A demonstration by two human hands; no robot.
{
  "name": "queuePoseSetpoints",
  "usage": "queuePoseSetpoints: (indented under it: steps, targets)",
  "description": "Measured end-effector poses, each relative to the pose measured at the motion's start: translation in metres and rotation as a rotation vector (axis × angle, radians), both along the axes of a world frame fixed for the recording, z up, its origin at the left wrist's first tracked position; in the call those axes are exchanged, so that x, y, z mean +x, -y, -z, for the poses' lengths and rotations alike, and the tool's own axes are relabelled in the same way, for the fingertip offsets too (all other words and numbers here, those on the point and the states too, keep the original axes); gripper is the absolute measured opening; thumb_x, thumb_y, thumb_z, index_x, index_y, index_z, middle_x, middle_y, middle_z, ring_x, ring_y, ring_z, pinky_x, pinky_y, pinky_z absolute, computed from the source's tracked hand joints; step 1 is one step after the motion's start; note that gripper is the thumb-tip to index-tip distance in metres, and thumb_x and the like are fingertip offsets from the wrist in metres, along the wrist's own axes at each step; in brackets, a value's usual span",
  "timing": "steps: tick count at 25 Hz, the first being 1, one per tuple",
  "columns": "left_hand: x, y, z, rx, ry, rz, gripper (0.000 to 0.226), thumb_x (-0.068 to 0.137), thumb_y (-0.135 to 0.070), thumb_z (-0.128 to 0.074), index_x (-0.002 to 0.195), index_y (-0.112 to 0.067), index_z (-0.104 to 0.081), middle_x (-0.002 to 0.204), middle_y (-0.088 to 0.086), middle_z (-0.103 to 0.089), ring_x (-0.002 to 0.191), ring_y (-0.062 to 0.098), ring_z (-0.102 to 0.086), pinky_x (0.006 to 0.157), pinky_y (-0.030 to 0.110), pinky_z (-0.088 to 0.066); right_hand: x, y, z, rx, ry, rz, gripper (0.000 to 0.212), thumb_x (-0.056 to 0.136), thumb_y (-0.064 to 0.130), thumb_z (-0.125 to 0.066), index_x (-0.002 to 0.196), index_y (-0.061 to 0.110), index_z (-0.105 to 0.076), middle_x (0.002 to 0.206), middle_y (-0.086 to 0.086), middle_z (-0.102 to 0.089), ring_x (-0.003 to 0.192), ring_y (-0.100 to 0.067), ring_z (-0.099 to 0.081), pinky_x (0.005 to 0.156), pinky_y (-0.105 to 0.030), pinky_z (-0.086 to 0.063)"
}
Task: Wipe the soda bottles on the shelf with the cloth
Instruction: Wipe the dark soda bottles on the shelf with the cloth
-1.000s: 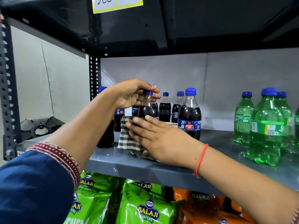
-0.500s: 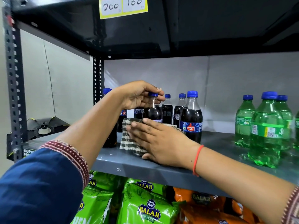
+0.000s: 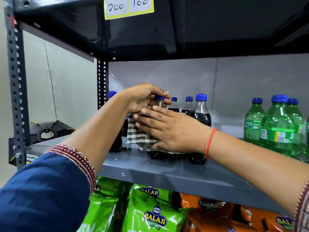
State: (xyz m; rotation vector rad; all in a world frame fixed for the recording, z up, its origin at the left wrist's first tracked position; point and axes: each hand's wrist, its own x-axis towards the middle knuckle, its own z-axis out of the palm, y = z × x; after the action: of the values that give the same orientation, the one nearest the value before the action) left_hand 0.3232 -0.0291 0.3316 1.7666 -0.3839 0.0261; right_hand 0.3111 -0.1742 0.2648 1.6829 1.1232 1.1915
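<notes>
A dark cola bottle (image 3: 157,154) with a blue cap stands at the front of the grey shelf (image 3: 167,171). My left hand (image 3: 143,97) grips its neck just below the cap. My right hand (image 3: 170,129) presses a green-and-white checked cloth (image 3: 138,134) flat against the bottle's body, which is mostly hidden behind the cloth and hand. Several more cola bottles (image 3: 200,113) with blue caps stand behind and to the right of it.
Green soda bottles (image 3: 275,128) stand at the right of the shelf. The upper shelf with a yellow price tag (image 3: 128,7) hangs close overhead. A perforated steel post (image 3: 15,81) rises at the left. Snack bags (image 3: 150,211) fill the shelf below.
My right hand has slid the cloth upward along the cola bottle, exposing its base. My left hand has stayed on the neck. The view has tilted up slightly.
</notes>
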Motion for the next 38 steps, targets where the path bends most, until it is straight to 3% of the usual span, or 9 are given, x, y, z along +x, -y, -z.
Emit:
queuePoseSetpoints:
  steps: [2,6,9,14,17,28,31,34,38]
  targets:
    - [-0.001,0.000,-0.001,0.021,0.032,-0.004,0.022,0.082,-0.019,-0.054,0.096,-0.006,-0.065,0.085,0.002,-0.073,0.080,0.012,-0.067,0.077,0.024,-0.054,0.001,0.003,0.007,-0.059,0.097,0.000,0.062,0.090,0.048,-0.022,0.141,0.013,-0.026,0.150,-0.003,-0.030,0.138,-0.020,-0.023,0.113,-0.038,-0.016]
    - [-0.002,0.000,-0.001,0.010,0.016,0.003,0.022,0.081,-0.018,-0.054,0.096,-0.006,-0.065,0.085,0.002,-0.072,0.079,0.013,-0.066,0.080,0.026,-0.053,0.002,0.008,-0.001,-0.057,0.018,-0.030,0.062,0.091,0.046,-0.025,0.142,0.011,-0.022,0.151,-0.007,-0.025,0.139,-0.023,-0.019,0.111,-0.040,-0.008]
    - [-0.003,0.000,-0.001,0.020,0.029,-0.005,0.026,0.082,-0.017,-0.054,0.101,-0.003,-0.063,0.088,0.004,-0.072,0.081,0.014,-0.066,0.076,0.024,-0.055,0.003,0.006,0.005,-0.080,0.091,-0.026,0.061,0.089,0.047,-0.022,0.139,0.014,-0.030,0.148,-0.001,-0.034,0.136,-0.019,-0.027,0.112,-0.036,-0.020]
    - [-0.005,0.002,-0.002,0.002,-0.025,-0.005,0.026,0.082,-0.018,-0.053,0.103,-0.005,-0.063,0.094,0.004,-0.069,0.083,0.015,-0.065,0.077,0.026,-0.053,0.005,0.006,-0.008,-0.013,-0.026,-0.040,0.062,0.094,0.045,-0.023,0.143,0.010,-0.010,0.154,-0.009,-0.014,0.139,-0.023,0.000,0.112,-0.039,0.001]
    - [-0.006,0.001,-0.003,0.026,0.001,-0.012,0.028,0.082,-0.017,-0.054,0.104,-0.003,-0.062,0.094,0.006,-0.068,0.084,0.016,-0.064,0.080,0.026,-0.052,0.005,0.008,-0.004,-0.063,0.032,-0.022,0.061,0.093,0.046,-0.025,0.142,0.009,-0.019,0.151,-0.008,-0.024,0.139,-0.024,-0.017,0.113,-0.040,-0.008]
    - [-0.006,0.002,-0.005,0.064,0.005,-0.010,0.025,0.084,-0.017,-0.052,0.102,-0.004,-0.063,0.083,0.002,-0.073,0.080,0.013,-0.066,0.077,0.024,-0.054,0.003,0.012,0.008,-0.084,0.039,-0.009,0.070,0.083,0.043,-0.040,0.142,0.010,-0.021,0.151,-0.005,-0.025,0.139,-0.021,-0.021,0.112,-0.039,-0.012]
    - [-0.005,0.000,-0.006,0.086,0.020,-0.007,0.026,0.083,-0.018,-0.052,0.101,-0.005,-0.063,0.082,0.001,-0.074,0.081,0.012,-0.067,0.076,0.024,-0.055,0.001,0.008,0.021,-0.137,-0.001,0.009,0.062,0.081,0.032,-0.027,0.140,0.014,-0.028,0.150,0.000,-0.031,0.137,-0.019,-0.026,0.113,-0.039,-0.019]
    - [-0.005,0.001,-0.005,0.085,0.024,-0.013,0.027,0.081,-0.018,-0.053,0.103,-0.004,-0.063,0.082,0.002,-0.075,0.078,0.012,-0.068,0.071,0.023,-0.056,-0.001,0.007,0.026,-0.103,-0.049,-0.129,0.045,0.088,0.018,-0.025,0.119,0.023,-0.057,0.128,0.008,-0.060,0.120,-0.013,-0.052,0.100,-0.036,-0.043]
    - [-0.005,0.001,-0.007,0.076,0.012,-0.026,0.028,0.081,-0.017,-0.054,0.105,-0.004,-0.062,0.091,0.005,-0.073,0.079,0.013,-0.069,0.071,0.023,-0.056,-0.014,0.002,0.040,-0.020,-0.069,-0.229,0.029,0.093,0.015,-0.039,0.095,0.025,-0.066,0.105,0.008,-0.071,0.100,-0.014,-0.063,0.075,-0.032,-0.053]
